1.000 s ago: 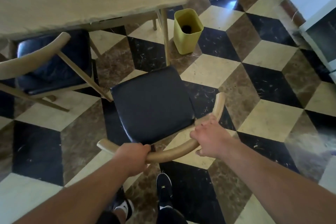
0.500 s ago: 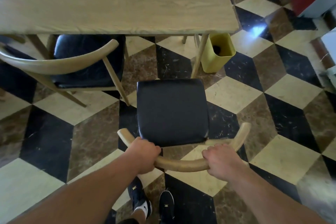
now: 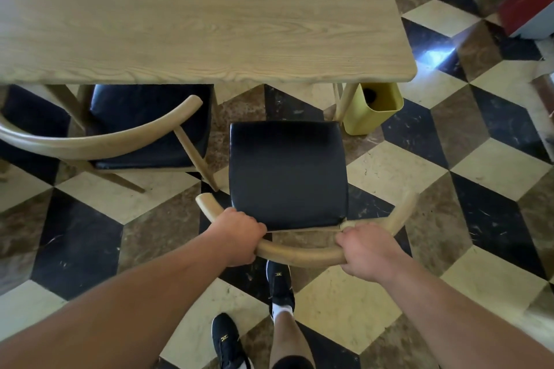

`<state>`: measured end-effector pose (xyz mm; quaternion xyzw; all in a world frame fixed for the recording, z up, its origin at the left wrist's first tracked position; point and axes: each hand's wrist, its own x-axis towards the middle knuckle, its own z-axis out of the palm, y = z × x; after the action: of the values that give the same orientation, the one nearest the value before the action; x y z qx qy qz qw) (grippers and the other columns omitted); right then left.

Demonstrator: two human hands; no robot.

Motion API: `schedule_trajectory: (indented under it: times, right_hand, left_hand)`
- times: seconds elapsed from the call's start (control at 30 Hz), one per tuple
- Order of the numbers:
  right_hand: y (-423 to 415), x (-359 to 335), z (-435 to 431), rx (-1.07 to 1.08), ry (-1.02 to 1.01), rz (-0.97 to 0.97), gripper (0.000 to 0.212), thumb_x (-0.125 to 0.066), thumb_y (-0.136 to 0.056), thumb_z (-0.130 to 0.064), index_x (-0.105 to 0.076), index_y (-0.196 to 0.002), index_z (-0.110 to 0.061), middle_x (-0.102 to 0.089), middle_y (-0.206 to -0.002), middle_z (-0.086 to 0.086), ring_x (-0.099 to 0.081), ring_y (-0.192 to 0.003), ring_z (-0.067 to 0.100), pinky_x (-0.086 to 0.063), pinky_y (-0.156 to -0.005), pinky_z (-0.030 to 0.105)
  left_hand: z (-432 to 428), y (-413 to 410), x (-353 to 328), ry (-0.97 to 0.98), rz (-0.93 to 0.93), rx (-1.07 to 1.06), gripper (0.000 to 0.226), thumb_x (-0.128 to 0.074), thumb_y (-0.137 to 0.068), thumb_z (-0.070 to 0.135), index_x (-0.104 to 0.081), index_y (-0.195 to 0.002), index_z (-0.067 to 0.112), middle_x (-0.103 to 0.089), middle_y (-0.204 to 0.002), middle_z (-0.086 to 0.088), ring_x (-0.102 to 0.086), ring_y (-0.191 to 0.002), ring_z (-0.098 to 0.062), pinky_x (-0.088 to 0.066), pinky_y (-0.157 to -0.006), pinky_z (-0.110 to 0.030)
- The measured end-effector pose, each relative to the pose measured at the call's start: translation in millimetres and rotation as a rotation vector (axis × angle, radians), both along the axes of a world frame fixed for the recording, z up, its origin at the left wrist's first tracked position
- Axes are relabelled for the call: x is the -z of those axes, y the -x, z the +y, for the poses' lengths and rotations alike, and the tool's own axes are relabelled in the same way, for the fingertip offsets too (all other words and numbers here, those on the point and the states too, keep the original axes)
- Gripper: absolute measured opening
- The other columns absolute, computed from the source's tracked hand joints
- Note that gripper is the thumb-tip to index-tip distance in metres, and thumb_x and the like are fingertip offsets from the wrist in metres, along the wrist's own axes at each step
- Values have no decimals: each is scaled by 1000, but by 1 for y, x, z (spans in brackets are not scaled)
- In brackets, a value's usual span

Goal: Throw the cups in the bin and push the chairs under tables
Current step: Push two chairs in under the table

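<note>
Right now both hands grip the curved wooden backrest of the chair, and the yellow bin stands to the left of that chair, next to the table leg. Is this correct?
Not quite. In the head view the yellow bin stands to the right of the chair, not the left, next to the table leg. The rest holds: the left hand and right hand both grip the curved wooden backrest.

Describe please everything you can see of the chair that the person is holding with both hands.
The chair has a black padded seat, leather-like, and a curved backrest rail of pale wood. It stands upright on the checkered floor, facing the wooden table, its seat not yet under the tabletop. The left hand and right hand grip the rail. A yellow bin stands beyond its front right corner.
</note>
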<state>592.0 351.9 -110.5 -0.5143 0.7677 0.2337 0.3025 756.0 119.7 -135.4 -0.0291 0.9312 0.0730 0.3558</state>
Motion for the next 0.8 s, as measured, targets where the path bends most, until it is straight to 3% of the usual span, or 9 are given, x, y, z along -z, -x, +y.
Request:
schedule_trajectory:
  times: [0.43, 0.67, 0.8]
  right_hand:
    - [117, -5, -80, -62, 62, -13, 25, -72, -89, -49, -62, -100, -29, -69, -96, -3, -66, -90, 24, -55, -88, 44]
    - [156, -3, -115, -86, 73, -44, 23, -69, -92, -48, -53, -95, -31, -67, -97, -5, -63, -91, 24, -52, -89, 44]
    - [176, 2, -129, -74, 87, -31, 22, -67, -91, -50, -58, -98, -32, -64, -93, -7, -62, -85, 22, -54, -85, 45]
  left_hand:
    - [-67, 102, 6, 40, -46, -97, 31, -72, -90, 41, -65, -120, 34, -69, -105, 9, -67, -101, -20, -50, -102, -48]
    - [-100, 137, 5, 72, -24, -90, 26, -67, -93, 41, -64, -117, 33, -68, -103, 10, -66, -99, -18, -50, -97, -44]
    - [-114, 157, 3, 86, -26, -94, 24, -65, -93, 40, -63, -116, 32, -69, -104, 9, -66, -100, -19, -49, -96, -43]
